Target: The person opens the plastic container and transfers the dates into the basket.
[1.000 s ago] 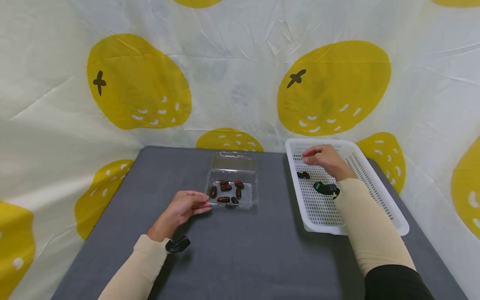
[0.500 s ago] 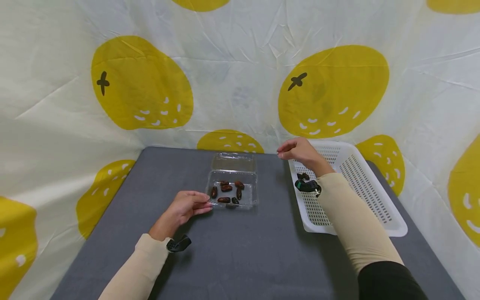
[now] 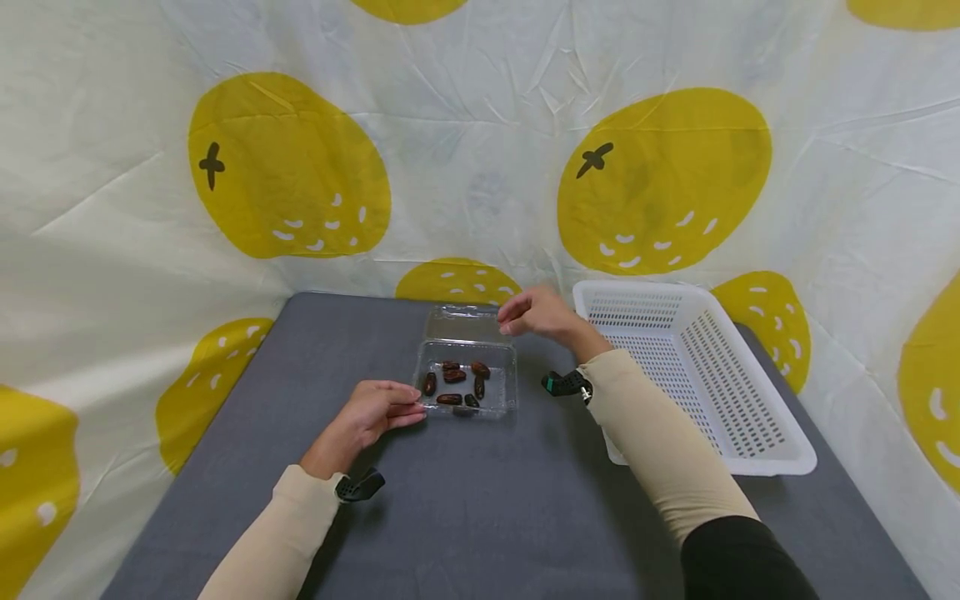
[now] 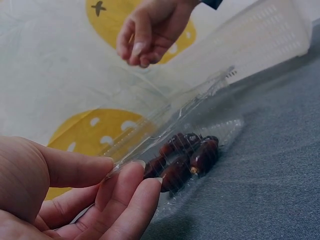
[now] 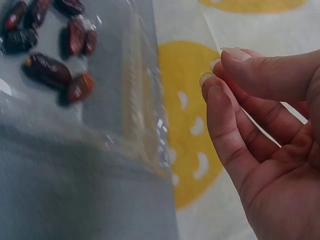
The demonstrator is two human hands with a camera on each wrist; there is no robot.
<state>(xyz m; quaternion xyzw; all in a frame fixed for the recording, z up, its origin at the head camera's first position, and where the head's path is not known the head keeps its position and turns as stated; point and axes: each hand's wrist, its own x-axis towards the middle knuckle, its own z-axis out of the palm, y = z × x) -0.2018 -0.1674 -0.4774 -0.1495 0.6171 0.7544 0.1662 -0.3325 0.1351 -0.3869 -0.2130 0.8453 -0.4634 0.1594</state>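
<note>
On the grey table an open clear plastic clamshell container (image 3: 495, 350) holds several brown dates (image 3: 454, 377), its hinged lid (image 3: 459, 327) folded back toward the wall. The left hand (image 3: 378, 414) pinches the container's near left corner between thumb and fingers; the left wrist view shows this edge (image 4: 145, 150) in its fingertips. Above the right side of the lid hovers the right hand (image 3: 542, 315). Its fingers are loosely curled with the thumb near the fingertips, and nothing shows between them in the right wrist view.
A white perforated plastic basket (image 3: 738, 379) stands at the table's right, partly covered by the right forearm. Directly behind the table hangs a white sheet (image 3: 480, 167) with yellow fruit prints.
The right hand has moved left from over the basket to above the container's lid. Dark dates seen earlier in the basket are hidden now behind the right arm. The left hand keeps its place.
</note>
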